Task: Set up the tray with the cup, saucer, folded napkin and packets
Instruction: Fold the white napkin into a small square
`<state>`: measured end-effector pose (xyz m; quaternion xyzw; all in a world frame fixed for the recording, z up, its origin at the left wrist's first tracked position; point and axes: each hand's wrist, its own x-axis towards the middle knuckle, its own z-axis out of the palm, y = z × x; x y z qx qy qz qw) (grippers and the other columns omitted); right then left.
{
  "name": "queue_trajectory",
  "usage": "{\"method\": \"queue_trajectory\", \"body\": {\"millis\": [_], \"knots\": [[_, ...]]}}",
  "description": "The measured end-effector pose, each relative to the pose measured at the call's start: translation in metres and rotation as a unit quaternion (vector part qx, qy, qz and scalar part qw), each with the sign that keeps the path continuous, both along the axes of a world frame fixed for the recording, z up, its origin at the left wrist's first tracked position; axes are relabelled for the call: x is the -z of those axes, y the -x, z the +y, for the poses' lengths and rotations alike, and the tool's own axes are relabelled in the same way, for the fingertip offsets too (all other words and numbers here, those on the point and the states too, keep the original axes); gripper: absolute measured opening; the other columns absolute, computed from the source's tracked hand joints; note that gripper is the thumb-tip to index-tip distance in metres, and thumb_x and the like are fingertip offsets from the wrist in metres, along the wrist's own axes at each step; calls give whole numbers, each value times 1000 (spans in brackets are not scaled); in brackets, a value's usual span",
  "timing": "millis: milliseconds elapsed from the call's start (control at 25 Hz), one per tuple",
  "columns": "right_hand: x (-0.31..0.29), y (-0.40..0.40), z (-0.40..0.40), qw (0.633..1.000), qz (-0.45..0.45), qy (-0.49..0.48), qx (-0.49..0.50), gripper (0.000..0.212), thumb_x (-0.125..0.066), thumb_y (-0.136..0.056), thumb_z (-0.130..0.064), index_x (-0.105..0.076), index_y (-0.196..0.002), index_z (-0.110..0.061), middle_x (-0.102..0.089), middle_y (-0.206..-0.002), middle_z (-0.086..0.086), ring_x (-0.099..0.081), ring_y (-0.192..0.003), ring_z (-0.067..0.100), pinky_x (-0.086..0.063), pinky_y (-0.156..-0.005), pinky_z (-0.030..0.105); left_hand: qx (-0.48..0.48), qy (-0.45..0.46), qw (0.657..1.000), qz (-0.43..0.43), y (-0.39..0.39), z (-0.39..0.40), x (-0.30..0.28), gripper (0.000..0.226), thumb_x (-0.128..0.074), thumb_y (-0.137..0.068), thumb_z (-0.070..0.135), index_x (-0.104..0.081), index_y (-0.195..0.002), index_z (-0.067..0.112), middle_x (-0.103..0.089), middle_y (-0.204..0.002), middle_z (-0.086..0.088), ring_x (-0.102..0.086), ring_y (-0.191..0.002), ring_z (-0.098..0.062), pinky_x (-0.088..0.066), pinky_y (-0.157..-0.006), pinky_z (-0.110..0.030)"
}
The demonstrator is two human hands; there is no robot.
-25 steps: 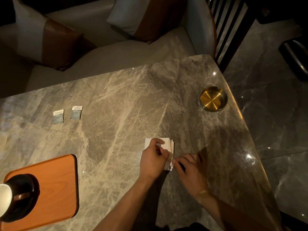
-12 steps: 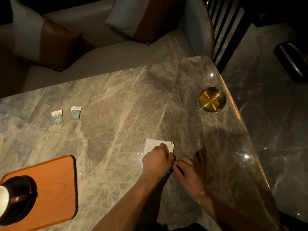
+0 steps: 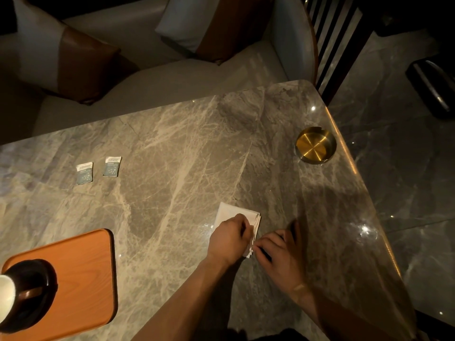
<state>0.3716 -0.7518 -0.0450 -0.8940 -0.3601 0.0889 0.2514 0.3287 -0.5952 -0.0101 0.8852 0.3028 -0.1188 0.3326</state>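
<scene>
A white folded napkin (image 3: 231, 212) lies on the marble table (image 3: 172, 168). My left hand (image 3: 229, 242) covers its near half, fingers curled over its right edge. My right hand (image 3: 280, 252) pinches the napkin's near right corner. At the lower left an orange wooden tray (image 3: 86, 271) carries a dark saucer (image 3: 46, 279) with a white cup (image 3: 6, 294), partly cut off by the frame. Two small grey-green packets, one (image 3: 84, 173) beside the other (image 3: 112, 166), lie side by side on the table beyond the tray.
A round brass ashtray (image 3: 315, 145) sits near the table's right edge. A pale sofa (image 3: 147, 77) with brown and white cushions runs behind the table. Polished dark floor lies to the right.
My left hand slid down over the napkin and pressed the fold flat, then shifted slightly. My right hand stayed at the near right corner.
</scene>
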Motion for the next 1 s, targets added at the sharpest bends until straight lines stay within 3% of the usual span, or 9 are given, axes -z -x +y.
{"method": "queue_trajectory", "body": {"millis": [160, 320, 520, 680, 800, 1000], "knots": [[1, 0, -3, 999, -24, 18, -22, 24, -55, -86, -43, -74, -79, -29, -66, -79, -15, -59, -88, 19, -28, -107, 67, 103, -110, 988, 34, -4, -13, 3, 28, -44, -98, 40, -50, -102, 14, -65, -95, -6, -66, -80, -29, -41, -58, -33], [1, 1, -2, 1000, -14, 23, -12, 25, -54, -87, -45, -74, -81, -32, -65, -79, -15, -59, -89, 19, -29, -106, 67, 62, -39, 997, 18, -4, -4, 1, 21, -47, -99, 35, -53, -95, 15, -65, -93, -3, -62, -82, -25, -42, -64, -33], [5, 2, -1, 1000, -9, 26, -14, 26, -52, -87, -45, -74, -83, -31, -65, -80, -14, -59, -90, 21, -28, -107, 67, -21, 78, 997, -20, 2, -6, -2, 18, -52, -98, 35, -53, -85, 23, -60, -70, 9, -55, -64, -8, -47, -64, -32], [9, 2, -1, 1000, -13, 18, -15, 24, -53, -86, -43, -73, -82, -30, -63, -79, -14, -59, -91, 21, -24, -109, 67, 35, -30, 999, 24, -1, -14, 1, 24, -45, -99, 42, -52, -90, 20, -64, -86, 3, -61, -75, -18, -38, -60, -31], [9, 1, -1, 1000, -17, 8, -14, 23, -55, -86, -43, -73, -81, -30, -63, -79, -15, -58, -90, 21, -23, -109, 67, 77, -95, 991, 50, 0, -15, 2, 27, -42, -98, 44, -50, -93, 18, -63, -91, -1, -64, -78, -25, -40, -59, -32], [7, -2, -4, 999, -25, -24, -16, 21, -56, -88, -42, -73, -85, -30, -65, -83, -14, -61, -91, 18, -28, -109, 65, 67, -29, 997, -7, 16, -9, 1, 21, -46, -98, 39, -56, -101, 22, -62, -101, 3, -61, -89, -18, -49, -71, -34]]}}
